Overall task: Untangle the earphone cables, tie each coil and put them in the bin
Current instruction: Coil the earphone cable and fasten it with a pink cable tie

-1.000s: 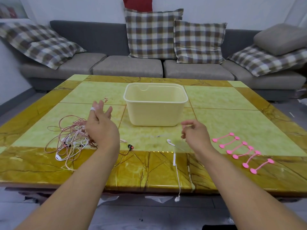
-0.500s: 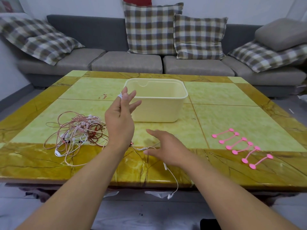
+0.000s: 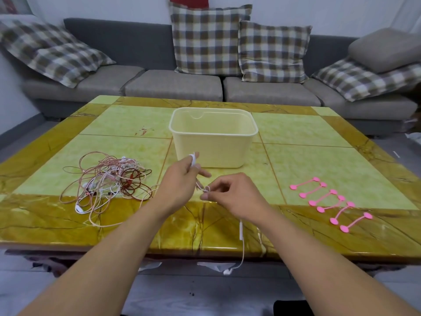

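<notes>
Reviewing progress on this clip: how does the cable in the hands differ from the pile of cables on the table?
The single cable is pulled free, pinched by the left hand and right hand, its end hanging off the table edge. The tangled pile lies knotted and untouched, mixing pink, white and dark red strands. Neither is tied or in the bin.

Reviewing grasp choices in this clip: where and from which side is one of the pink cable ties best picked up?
Probably the thin strap of the nearest pink cable tie, pinched from above. The ties lie flat on the table, apart from each other, so a side approach has nothing to catch. The right hand is closer, though it now pinches the white earphone cable.
</notes>
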